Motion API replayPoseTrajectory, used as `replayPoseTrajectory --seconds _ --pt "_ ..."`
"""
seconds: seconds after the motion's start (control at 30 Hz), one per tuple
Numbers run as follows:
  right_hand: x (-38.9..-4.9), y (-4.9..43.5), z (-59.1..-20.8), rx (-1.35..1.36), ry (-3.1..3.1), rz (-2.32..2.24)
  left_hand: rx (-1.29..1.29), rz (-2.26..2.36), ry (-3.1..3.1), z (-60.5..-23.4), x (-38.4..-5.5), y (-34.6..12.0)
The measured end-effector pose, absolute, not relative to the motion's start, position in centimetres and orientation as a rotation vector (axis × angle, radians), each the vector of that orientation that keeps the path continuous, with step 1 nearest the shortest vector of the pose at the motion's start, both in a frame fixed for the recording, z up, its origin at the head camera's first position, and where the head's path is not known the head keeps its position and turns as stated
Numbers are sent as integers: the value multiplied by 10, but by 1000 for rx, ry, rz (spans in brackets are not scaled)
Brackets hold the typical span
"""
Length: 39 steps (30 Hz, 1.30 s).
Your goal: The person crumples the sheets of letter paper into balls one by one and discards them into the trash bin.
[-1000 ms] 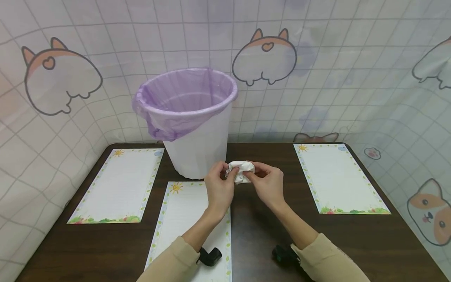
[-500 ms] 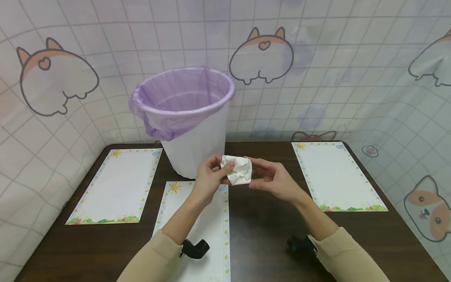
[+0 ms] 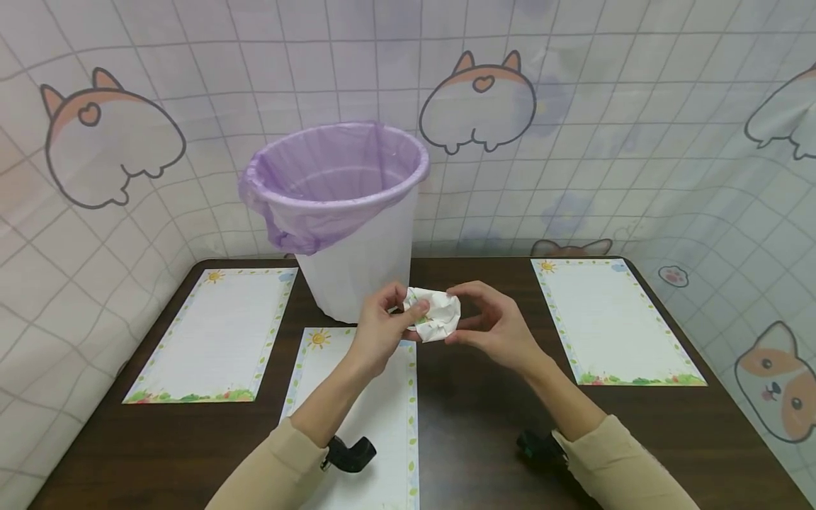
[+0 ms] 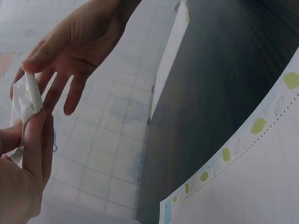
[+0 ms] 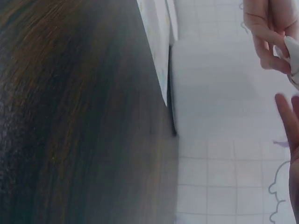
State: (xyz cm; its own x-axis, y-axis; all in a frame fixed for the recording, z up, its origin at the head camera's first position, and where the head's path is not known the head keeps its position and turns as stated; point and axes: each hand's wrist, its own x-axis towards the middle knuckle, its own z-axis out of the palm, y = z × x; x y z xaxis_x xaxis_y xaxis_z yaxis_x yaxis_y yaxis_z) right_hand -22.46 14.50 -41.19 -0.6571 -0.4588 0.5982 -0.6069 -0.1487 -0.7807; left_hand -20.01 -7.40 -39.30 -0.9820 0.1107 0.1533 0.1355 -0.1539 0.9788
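Observation:
A small wad of crumpled, folded white paper (image 3: 443, 316) with a bit of printed colour is held up between both hands in front of the bin. My left hand (image 3: 375, 331) pinches its left side, thumb lying across the face turned to me. At the opposite edge, my right hand (image 3: 503, 327) holds the wad by thumb and index fingertips, its other fingers extended behind. The left wrist view shows the paper wad (image 4: 23, 100) edge-on, right thumb on its upper end. Only part of the wad (image 5: 294, 56) enters the right wrist view.
A white bin (image 3: 366, 262) lined with a purple bag (image 3: 331, 205) stands at the back. Bordered sheets lie on the dark table (image 3: 484, 439): a left sheet (image 3: 210, 340), a middle sheet (image 3: 376, 418) partly under the left arm, and a right sheet (image 3: 618, 326). A patterned curtain (image 3: 605, 142) surrounds the table.
The hands have turned the paper wad so more of its face shows. My right thumb has moved off its front to the lower edge, and the forearms have spread apart.

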Motion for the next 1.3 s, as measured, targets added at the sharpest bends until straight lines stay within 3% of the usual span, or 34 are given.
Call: replayPoseTrajectory --seconds 0.43,0.77,1.0,1.3 --pt "-224 135 -416 1202 -1904 1738 -355 -2244 -2023 -396 -190 -64" --pt "-223 130 -423 983 -1832 1992 -398 -2260 -2075 -396 -192 -67" --pt "-223 130 -416 773 -1826 2135 -669 -2142 -2117 -397 -187 -72" --pt "-217 126 -410 615 -1789 2282 -755 -1691 -2017 -406 -190 -66"
